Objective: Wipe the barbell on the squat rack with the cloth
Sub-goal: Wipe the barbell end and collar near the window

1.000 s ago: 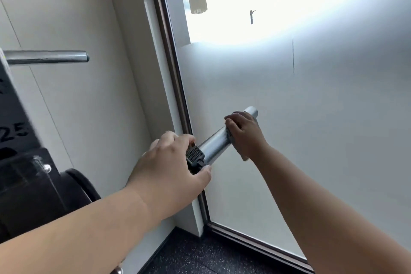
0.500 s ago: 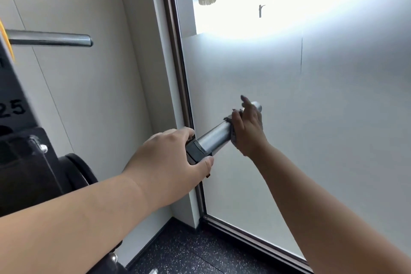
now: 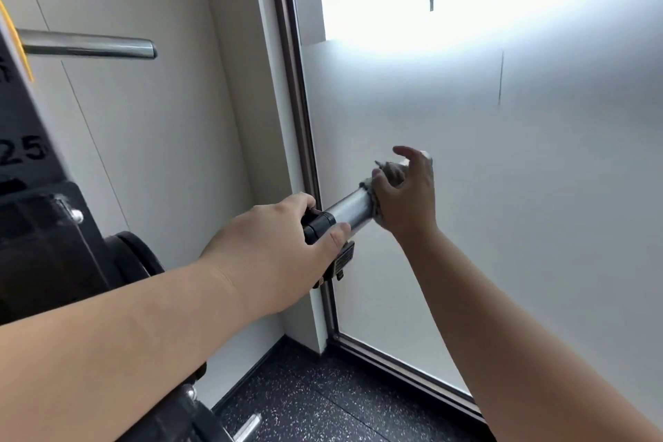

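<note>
The barbell's silver sleeve [image 3: 349, 210] points away from me toward the frosted glass. My left hand [image 3: 272, 244] grips the black collar [image 3: 317, 224] clamped on the sleeve. Near the sleeve's far end my right hand [image 3: 409, 201] holds a grey cloth [image 3: 393, 170] against the metal, with the thumb on the cloth and the forefinger lifted off. The tip of the sleeve is mostly hidden behind this hand.
A black weight plate [image 3: 132, 255] and the black rack upright [image 3: 28, 172] stand at the left. A chrome peg [image 3: 89, 45] juts out above. The frosted glass panel [image 3: 502, 190] and its dark frame [image 3: 301, 118] lie close behind the sleeve. Below is speckled black floor [image 3: 323, 405].
My right hand has loosened from a full wrap around the sleeve end, and its forefinger has risen. The left hand has stayed on the collar.
</note>
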Demonstrator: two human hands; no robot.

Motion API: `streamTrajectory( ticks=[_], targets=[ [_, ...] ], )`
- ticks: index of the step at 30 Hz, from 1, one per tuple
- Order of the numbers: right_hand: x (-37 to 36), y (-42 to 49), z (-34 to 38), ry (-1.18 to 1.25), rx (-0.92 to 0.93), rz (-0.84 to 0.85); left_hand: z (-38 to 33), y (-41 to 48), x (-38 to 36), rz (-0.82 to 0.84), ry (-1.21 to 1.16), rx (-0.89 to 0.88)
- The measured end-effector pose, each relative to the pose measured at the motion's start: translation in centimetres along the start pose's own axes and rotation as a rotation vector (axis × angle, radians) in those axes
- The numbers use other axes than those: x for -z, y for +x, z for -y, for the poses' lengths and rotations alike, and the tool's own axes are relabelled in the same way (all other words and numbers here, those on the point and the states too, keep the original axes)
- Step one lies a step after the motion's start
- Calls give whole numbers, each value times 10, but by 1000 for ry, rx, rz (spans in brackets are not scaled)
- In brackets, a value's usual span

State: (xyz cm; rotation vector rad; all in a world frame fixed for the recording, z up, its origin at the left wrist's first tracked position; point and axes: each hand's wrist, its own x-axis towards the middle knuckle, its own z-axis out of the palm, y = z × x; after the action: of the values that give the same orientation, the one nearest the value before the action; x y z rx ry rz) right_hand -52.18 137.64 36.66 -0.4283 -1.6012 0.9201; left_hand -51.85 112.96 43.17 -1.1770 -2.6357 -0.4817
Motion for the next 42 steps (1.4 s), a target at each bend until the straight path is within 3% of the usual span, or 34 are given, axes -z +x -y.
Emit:
streamTrajectory(
  ticks=[4, 8, 13, 15, 17, 19, 23, 26, 29, 36, 38, 42],
  targets=[
    [-11, -8, -4, 130, -281, -55, 0, 2, 0, -23, 36, -2],
    [-17, -52, 24, 264, -58, 73, 2, 5, -1, -5, -5, 22],
    [2, -60, 21, 182, 370, 224, 2, 5, -1, -4, -24, 28],
    [6, -44, 10, 187, 337, 232, 2, 3, 0, 4, -10, 25],
    [8, -21, -2, 167, 168, 197, 1, 2, 0, 10, 10, 14],
    [9, -2, -11, 30, 89, 214, 1, 1, 0, 15, 24, 9],
    [-1, -7, -8, -158, 234, 313, 1, 3, 0, 13, 15, 12],
    [5, -30, -3, 15, 380, 389, 2, 2, 0, 8, 14, 2],
    [13, -22, -4, 114, 290, 406, 1, 2, 0, 9, 21, 1],
    [17, 44, -20, -319, 266, 377, 1, 1, 0, 4, 25, -6],
    [10, 39, -14, -256, 194, 381, 1, 0, 0, 2, 47, -7],
    [2, -10, -13, -81, 424, 340, -1, 0, 1, -6, 50, 11]
  ],
)
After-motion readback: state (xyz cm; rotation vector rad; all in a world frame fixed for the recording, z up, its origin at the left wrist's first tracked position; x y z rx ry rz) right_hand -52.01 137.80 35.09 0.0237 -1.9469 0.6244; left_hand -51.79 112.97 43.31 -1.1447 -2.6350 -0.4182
